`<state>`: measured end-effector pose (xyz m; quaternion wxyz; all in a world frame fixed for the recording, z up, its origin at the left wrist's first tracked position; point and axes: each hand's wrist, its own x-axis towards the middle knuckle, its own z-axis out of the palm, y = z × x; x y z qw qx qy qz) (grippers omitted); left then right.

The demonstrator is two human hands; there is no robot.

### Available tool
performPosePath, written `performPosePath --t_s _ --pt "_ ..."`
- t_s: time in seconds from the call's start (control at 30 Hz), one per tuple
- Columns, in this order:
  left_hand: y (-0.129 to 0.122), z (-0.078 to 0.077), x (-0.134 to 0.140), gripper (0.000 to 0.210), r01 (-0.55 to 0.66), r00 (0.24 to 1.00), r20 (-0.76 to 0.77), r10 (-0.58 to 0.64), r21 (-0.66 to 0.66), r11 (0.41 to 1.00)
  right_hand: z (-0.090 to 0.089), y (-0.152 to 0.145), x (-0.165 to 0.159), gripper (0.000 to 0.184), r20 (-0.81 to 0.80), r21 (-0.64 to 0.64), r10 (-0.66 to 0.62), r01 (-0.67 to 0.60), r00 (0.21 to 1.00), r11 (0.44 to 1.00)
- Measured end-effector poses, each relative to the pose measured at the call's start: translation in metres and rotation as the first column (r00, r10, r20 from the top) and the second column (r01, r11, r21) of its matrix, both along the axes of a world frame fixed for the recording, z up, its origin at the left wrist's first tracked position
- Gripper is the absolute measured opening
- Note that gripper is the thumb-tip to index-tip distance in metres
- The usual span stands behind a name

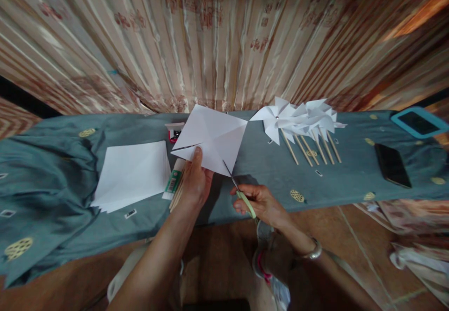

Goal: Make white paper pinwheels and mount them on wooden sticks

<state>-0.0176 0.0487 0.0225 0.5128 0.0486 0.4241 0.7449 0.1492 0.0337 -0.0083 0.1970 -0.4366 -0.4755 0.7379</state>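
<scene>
Though aslant, scissors (240, 195), tips (225, 163) forward-left.

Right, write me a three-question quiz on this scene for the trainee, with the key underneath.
1. Which hand holds the green-handled scissors?
2. True or false: the paper stack lies to the left of the pinwheels.
3. What does the left hand hold?
A) a black phone
B) a white sheet with a slit in it
C) a cardboard box

Key:
1. The right hand.
2. True.
3. B.
</scene>
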Motion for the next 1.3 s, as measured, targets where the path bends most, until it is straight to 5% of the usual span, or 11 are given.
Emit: performPosePath --t_s 1.3 --pt "-0.006 0.006 0.011 0.026 0.053 0.998 0.032 -0.051 -0.062 0.997 0.005 0.002 0.004 0.043 0.016 0.083 0.014 -0.015 1.0 0.996"
